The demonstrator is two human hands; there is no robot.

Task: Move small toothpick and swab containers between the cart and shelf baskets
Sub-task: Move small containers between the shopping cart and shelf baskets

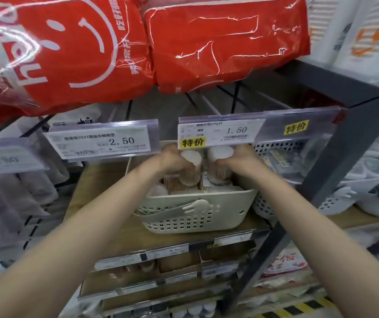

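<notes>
Clear plastic tubs are gripped, one by the left hand (172, 157), one (219, 166) by the right hand (239, 159), held just above the cream basket (197, 203) on the shelf. Placing or lifting cannot be told; either needs clearance under the price tag (220, 131).

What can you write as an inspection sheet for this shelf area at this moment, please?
Surface: wooden shelf board carries a cream perforated basket.
Job's things: two clear round containers, left container and right container, held above the basket; more containers lie inside it.
Clutter: a second perforated basket to the right, with packets inside.
Hands: left hand grips the left container; right hand grips the right container.
Cables: nothing seen.
Surroundings: price tags 2.50 and 1.50; red packages on the shelf above; white plastic ware at right.
</notes>
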